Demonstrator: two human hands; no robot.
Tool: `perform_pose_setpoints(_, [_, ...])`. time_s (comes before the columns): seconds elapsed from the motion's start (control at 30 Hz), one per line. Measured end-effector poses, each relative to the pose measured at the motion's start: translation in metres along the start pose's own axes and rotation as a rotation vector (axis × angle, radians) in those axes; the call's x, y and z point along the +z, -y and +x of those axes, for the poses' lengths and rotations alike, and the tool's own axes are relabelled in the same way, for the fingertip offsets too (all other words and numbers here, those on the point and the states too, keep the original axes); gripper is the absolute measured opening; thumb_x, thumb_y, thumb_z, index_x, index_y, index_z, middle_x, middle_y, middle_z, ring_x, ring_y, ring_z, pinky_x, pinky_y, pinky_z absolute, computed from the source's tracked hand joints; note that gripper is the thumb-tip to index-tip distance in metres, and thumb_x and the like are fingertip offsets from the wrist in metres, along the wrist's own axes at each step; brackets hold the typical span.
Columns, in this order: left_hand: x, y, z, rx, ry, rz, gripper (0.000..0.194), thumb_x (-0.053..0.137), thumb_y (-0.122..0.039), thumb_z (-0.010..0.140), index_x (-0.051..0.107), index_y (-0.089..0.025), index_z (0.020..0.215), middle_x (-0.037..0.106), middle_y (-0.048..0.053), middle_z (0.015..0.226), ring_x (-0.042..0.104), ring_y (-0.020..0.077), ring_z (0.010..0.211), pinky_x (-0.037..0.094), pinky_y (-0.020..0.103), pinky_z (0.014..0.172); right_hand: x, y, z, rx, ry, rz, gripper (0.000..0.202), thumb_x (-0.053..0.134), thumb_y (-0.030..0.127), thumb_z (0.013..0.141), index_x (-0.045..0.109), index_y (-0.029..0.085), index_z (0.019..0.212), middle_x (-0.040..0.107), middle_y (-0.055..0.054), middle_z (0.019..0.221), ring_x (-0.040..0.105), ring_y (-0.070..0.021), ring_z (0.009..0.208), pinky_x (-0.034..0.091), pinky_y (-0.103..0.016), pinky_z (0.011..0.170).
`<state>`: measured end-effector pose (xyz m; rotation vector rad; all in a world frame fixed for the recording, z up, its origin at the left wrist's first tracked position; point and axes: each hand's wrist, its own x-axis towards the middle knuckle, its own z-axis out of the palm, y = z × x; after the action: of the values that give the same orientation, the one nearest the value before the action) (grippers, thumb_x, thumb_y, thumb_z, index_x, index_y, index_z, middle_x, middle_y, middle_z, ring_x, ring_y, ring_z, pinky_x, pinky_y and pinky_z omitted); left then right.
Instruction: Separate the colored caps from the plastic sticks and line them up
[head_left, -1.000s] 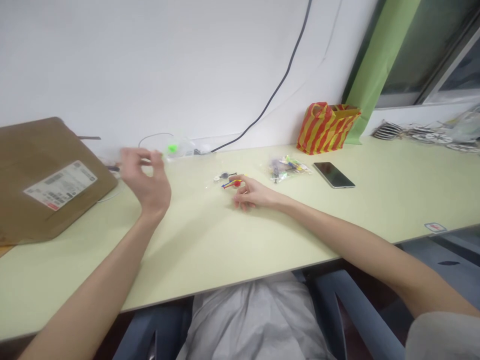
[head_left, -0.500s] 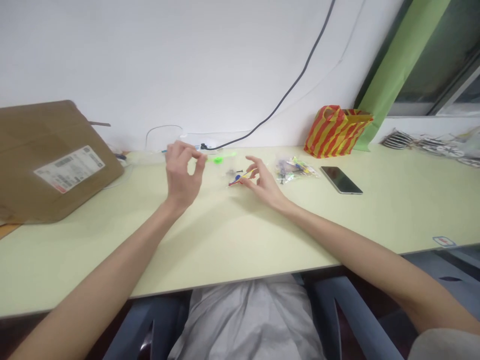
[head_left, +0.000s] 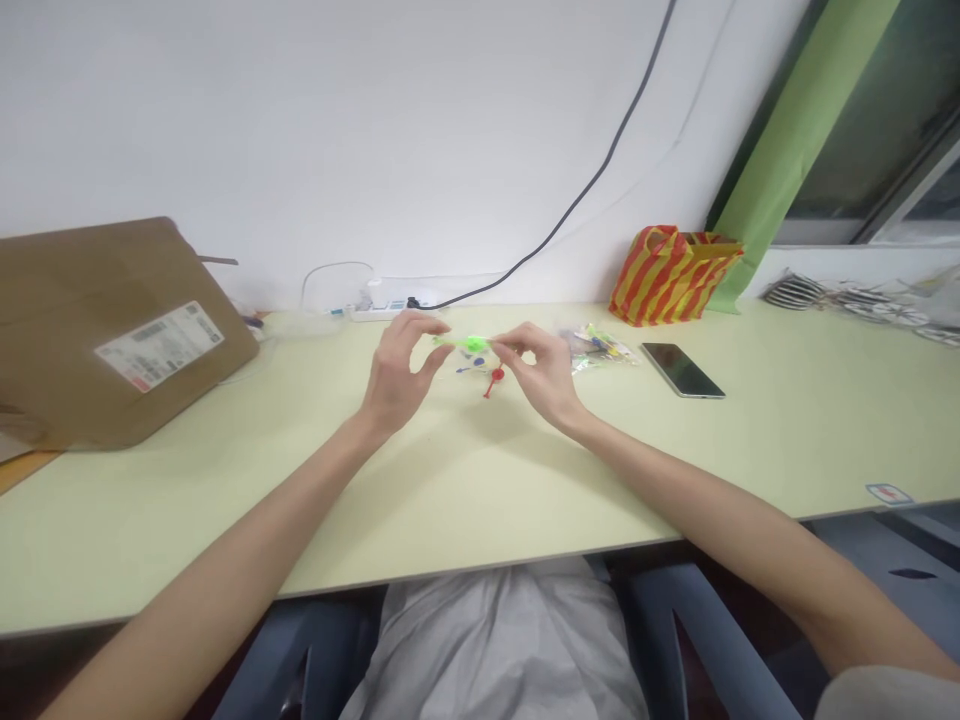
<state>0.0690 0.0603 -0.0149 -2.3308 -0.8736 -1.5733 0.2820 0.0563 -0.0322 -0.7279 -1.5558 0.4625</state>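
Note:
A small bright green plastic piece (head_left: 475, 344), long and thin with a wider round middle, is held above the table between my hands. My right hand (head_left: 541, 372) pinches its right end between thumb and fingertips. Around its left end, my left hand (head_left: 401, 372) curves with thumb and index finger apart, a gap showing between them. Just below the right fingertips is a red plastic piece (head_left: 496, 376) with a round middle and a thin stem; whether it touches the hand is unclear. Small blue parts (head_left: 478, 362) lie behind, partly hidden by the green piece.
A clear bag of small coloured parts (head_left: 600, 348) lies right of my right hand, beside a phone (head_left: 682, 370). A striped bag (head_left: 675, 275) stands at the back. A cardboard box (head_left: 127, 330) leans at left. A black cable (head_left: 562, 215) runs to a power strip (head_left: 382, 308).
My left hand has brought the green piece right and its fingers have parted. My right hand has closed on the green piece's right end. The red piece now shows below the right hand.

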Motion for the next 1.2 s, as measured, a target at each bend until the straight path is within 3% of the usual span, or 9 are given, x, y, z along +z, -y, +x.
perform_pose_setpoints(0.17, [-0.002,-0.004,0.000,-0.013,-0.071,-0.006,0.013,0.064,-0.029,0.098,0.071,-0.023,0.089,0.065,0.005,0.091,0.062,0.0203,0.089,0.051,0.037,0.080,-0.008,-0.002,0.003,0.091,0.012,-0.011,0.009,0.075,0.028,0.085,0.077,0.019,0.082,0.073,-0.003,0.078,0.063,-0.0177,0.069,0.051,-0.033,0.071])
perform_pose_setpoints(0.27, [-0.003,-0.003,0.001,0.035,-0.108,0.053,0.012,0.066,-0.029,0.096,0.075,-0.025,0.089,0.067,0.005,0.092,0.062,0.0208,0.089,0.050,0.037,0.078,-0.014,-0.002,0.007,-0.128,0.121,-0.272,0.011,0.071,0.023,0.088,0.075,0.021,0.078,0.074,-0.005,0.088,0.061,-0.0208,0.083,0.048,-0.036,0.079])
perform_pose_setpoints(0.4, [-0.004,0.003,0.001,0.144,-0.055,0.181,0.011,0.067,-0.029,0.095,0.077,-0.029,0.091,0.071,0.005,0.098,0.062,0.0222,0.090,0.048,0.044,0.087,-0.016,0.001,0.010,-0.453,0.258,-0.661,0.016,0.064,0.023,0.094,0.073,0.021,0.081,0.067,-0.011,0.112,0.054,-0.0261,0.102,0.041,-0.041,0.085])
perform_pose_setpoints(0.5, [-0.002,0.004,-0.001,0.161,-0.029,0.197,0.010,0.067,-0.031,0.094,0.078,-0.031,0.093,0.071,0.005,0.100,0.063,0.0233,0.092,0.048,0.045,0.089,-0.011,0.005,0.009,-0.488,0.309,-0.745,0.015,0.059,0.030,0.100,0.072,0.022,0.098,0.064,-0.011,0.107,0.052,-0.0258,0.099,0.038,-0.041,0.083])
perform_pose_setpoints(0.63, [0.000,0.000,-0.003,0.108,-0.002,0.178,0.014,0.065,-0.034,0.096,0.076,-0.033,0.104,0.070,0.006,0.105,0.063,0.0244,0.097,0.048,0.045,0.092,-0.005,0.008,0.009,-0.478,0.332,-0.747,0.026,0.046,0.022,0.105,0.068,0.022,0.090,0.064,-0.009,0.096,0.050,-0.0245,0.092,0.036,-0.040,0.081])
perform_pose_setpoints(0.77, [-0.003,-0.001,-0.002,0.009,0.030,0.137,0.056,0.066,-0.047,0.094,0.053,-0.032,0.146,0.063,0.011,0.131,0.058,0.0287,0.119,0.045,0.047,0.105,-0.011,0.009,0.018,-0.441,0.188,-0.667,0.027,0.045,0.020,0.104,0.068,0.024,0.090,0.062,-0.009,0.099,0.050,-0.0242,0.092,0.038,-0.040,0.083])
perform_pose_setpoints(0.83, [-0.002,0.001,-0.004,-0.034,0.076,0.118,0.075,0.068,-0.054,0.091,0.037,-0.030,0.156,0.057,0.014,0.140,0.054,0.0309,0.127,0.042,0.049,0.109,-0.017,0.011,0.025,-0.451,0.166,-0.649,0.027,0.045,0.022,0.104,0.069,0.024,0.091,0.062,-0.009,0.100,0.050,-0.0244,0.092,0.039,-0.041,0.084])
perform_pose_setpoints(1.03, [0.006,0.011,-0.015,-0.141,0.223,0.041,0.102,0.074,-0.063,0.083,0.019,-0.029,0.161,0.045,0.018,0.154,0.043,0.0358,0.143,0.034,0.054,0.116,-0.023,0.023,0.070,-0.553,0.246,-0.660,0.028,0.046,0.022,0.102,0.070,0.023,0.088,0.060,-0.009,0.099,0.050,-0.0277,0.098,0.039,-0.048,0.089])
perform_pose_setpoints(1.2, [0.010,0.012,-0.018,-0.216,0.223,-0.015,0.108,0.080,-0.063,0.077,0.019,-0.032,0.161,0.044,0.018,0.154,0.041,0.0368,0.145,0.032,0.057,0.117,-0.015,0.029,0.110,-0.612,0.338,-0.627,0.023,0.050,0.027,0.101,0.072,0.021,0.095,0.059,-0.009,0.098,0.050,-0.0296,0.104,0.038,-0.051,0.092])
